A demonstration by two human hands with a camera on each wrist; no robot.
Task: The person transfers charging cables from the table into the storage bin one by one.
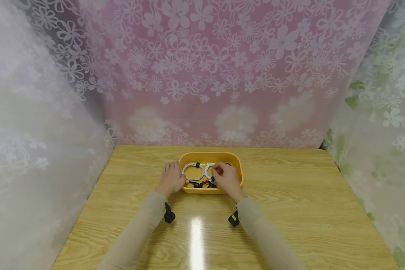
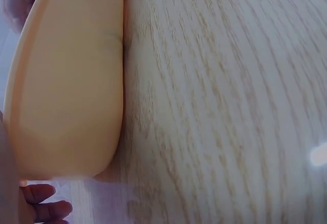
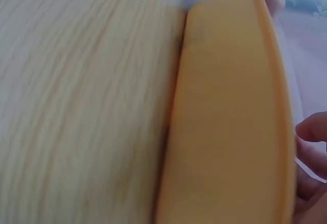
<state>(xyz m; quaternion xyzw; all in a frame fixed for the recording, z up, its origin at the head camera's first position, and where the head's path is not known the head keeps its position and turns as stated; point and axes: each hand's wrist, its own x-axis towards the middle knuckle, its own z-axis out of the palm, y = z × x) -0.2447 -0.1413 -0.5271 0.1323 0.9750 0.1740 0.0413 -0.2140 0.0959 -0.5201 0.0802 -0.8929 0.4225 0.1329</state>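
A shallow yellow plastic bin [image 1: 210,191] stands on the table. My left hand [image 1: 172,178] grips its left end at the rim; in the left wrist view its fingers [image 2: 48,209] hang past the end wall. Over the bin's right half is my right hand [image 1: 227,180], fingers bent. Whether it pinches anything is hidden by the hand and the near wall. Inside lie a coiled white cable [image 1: 193,178] with a black tie and a second white coil [image 1: 207,170], partly under the right hand. Small black pieces [image 1: 197,185] and a red piece [image 1: 205,182] lie along the near side.
The wood-grain table [image 1: 290,210] spreads around the bin, with a bright light reflection in front. A pink flowered curtain [image 1: 216,75] hangs behind the table's far edge. Pale flowered sheets hang at the left [image 1: 44,131] and right sides.
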